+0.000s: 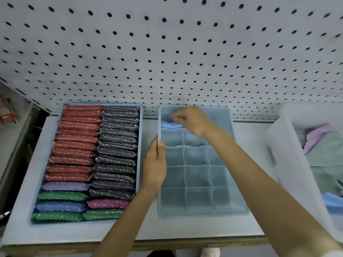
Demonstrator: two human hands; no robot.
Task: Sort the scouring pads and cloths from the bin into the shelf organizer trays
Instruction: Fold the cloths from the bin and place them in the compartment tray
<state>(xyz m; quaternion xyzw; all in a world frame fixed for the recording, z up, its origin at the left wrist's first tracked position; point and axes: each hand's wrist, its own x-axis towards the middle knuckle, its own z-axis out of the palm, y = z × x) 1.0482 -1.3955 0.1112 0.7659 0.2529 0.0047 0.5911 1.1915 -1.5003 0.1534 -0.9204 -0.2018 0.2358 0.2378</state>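
A pale blue divided tray [239,206] with several small cells stands on the shelf at centre. A folded blue cloth [169,124] lies in its far-left cell. My right hand [193,120] hovers over that cell with fingertips pinched just above the cloth; I cannot tell if they touch it. My left hand [155,164] grips the tray's left rim. To the left, a second blue tray [139,145] is packed with rows of red, dark grey, purple, green, blue and pink scouring pads [96,156]. A clear plastic bin [289,164] at the right holds pink, green and blue cloths [323,153].
A white pegboard [167,52] rises right behind the trays. The pale shelf surface [148,227] ends at a front edge near me. Blurred shelving and red items [9,112] sit at the far left.
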